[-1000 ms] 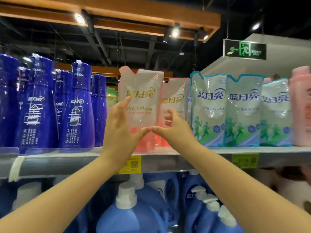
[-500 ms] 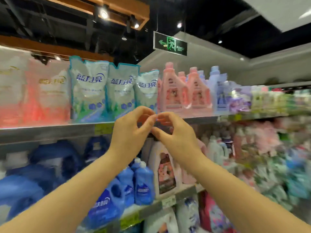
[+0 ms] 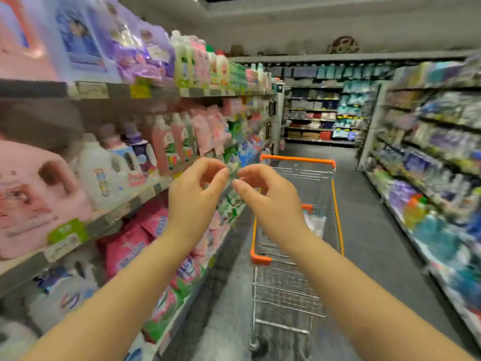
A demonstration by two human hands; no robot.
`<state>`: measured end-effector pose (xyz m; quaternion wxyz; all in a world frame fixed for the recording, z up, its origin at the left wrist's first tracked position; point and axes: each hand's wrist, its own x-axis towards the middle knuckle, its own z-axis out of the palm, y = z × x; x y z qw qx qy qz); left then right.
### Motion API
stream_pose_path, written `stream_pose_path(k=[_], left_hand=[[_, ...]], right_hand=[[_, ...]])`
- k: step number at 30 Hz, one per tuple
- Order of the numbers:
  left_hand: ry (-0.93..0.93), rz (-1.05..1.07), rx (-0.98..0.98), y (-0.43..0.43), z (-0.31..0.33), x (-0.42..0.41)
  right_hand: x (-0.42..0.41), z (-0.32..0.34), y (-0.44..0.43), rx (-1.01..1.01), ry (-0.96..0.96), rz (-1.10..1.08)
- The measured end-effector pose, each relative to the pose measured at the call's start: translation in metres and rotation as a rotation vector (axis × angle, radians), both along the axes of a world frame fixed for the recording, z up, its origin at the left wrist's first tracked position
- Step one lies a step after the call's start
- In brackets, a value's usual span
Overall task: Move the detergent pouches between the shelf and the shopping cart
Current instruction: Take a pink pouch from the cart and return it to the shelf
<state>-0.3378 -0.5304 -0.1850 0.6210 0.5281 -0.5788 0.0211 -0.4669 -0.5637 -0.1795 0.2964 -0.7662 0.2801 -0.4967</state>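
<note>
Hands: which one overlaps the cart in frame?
The right hand: it overlaps the orange-rimmed shopping cart; the left hand shows against the stocked shelf instead.

Supermarket laundry aisle

A wire shopping cart (image 3: 296, 160) with orange trim stands in the aisle; left of it, tiered shelves (image 3: 208, 91) of detergent jugs (image 3: 101, 175) with price labels (image 3: 140, 91) on the edges; right of it, more stocked shelving (image 3: 432, 118).

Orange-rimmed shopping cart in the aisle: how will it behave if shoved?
The shopping cart will likely roll freely: a caster shows under its near corner, on a smooth grey floor. It is probably light, since the wire basket looks nearly empty, with one blurred pale item inside. On casters, it may swerve off line.
</note>
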Motion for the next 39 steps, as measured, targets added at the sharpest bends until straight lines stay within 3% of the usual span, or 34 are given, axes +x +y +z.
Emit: stream_pose_path(k=[7,14,18,22,26,29,31,35,39], left_hand=[[0.062,-0.248,0.124,-0.231,-0.044,-0.057],[0.075,-0.317,0.328,-0.406,-0.115,-0.099],[0.103,-0.286,0.493,-0.496,-0.174,-0.102],[0.140,-0.206,0.778,-0.584,-0.253,-0.112],[0.047,-0.236,1.020,-0.670,-0.329,-0.121],[-0.009,-0.253,1.102,-0.725,-0.374,-0.124],[-0.002,-0.240,1.167,-0.757,-0.403,-0.128],[0.074,-0.224,1.299,-0.807,-0.461,-0.143],[0.365,-0.296,1.299,-0.845,-0.509,-0.164]], right_hand=[[-0.064,-0.050,-0.192,0.197,-0.012,-0.282],[-0.132,-0.150,-0.348,0.584,-0.020,-0.540],[-0.142,-0.221,-0.443,0.798,0.023,-0.582],[-0.137,-0.292,-0.547,0.952,0.212,-0.527],[-0.132,-0.343,-0.652,0.961,0.465,-0.537],[-0.136,-0.376,-0.718,0.961,0.517,-0.525],[-0.141,-0.399,-0.754,0.958,0.661,-0.497],[-0.139,-0.422,-0.800,0.808,1.009,-0.488],[-0.139,-0.469,-0.821,0.687,1.181,-0.557]])
